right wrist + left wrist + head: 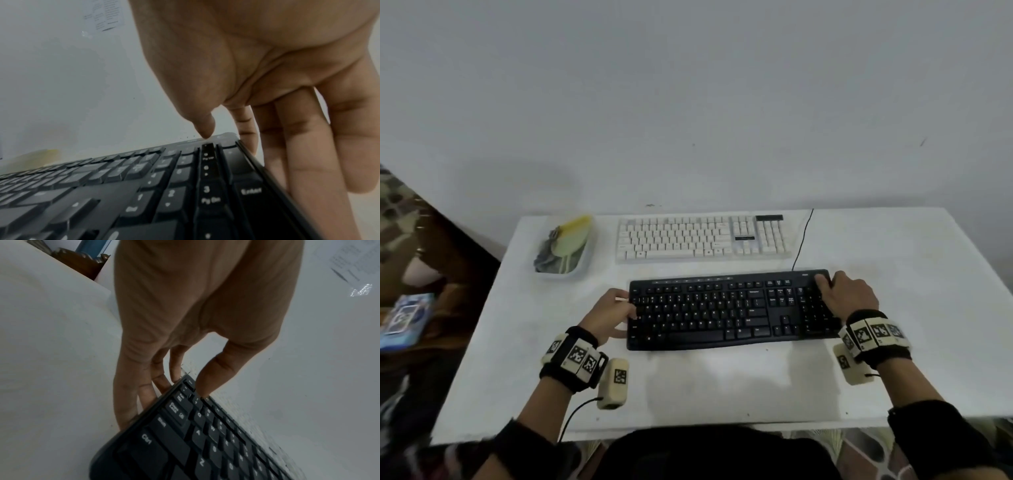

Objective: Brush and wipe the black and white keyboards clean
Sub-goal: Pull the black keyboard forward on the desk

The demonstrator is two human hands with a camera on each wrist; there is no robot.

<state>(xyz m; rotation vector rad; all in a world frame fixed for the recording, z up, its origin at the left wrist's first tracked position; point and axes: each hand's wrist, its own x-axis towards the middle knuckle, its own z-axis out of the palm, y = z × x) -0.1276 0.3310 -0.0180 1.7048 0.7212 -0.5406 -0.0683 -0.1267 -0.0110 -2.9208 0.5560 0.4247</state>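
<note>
Hands gripping black keyboard ends

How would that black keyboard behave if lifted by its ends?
The black keyboard is probably stiff: a one-piece slab. Likely light, being thin. The left hand and right hand pinch its ends, so it shouldn't sag or slip much.

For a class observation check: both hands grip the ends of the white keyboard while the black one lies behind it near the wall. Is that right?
No, the colours are swapped. The head view shows the left hand and right hand gripping the black keyboard; the white keyboard lies behind it.
</note>
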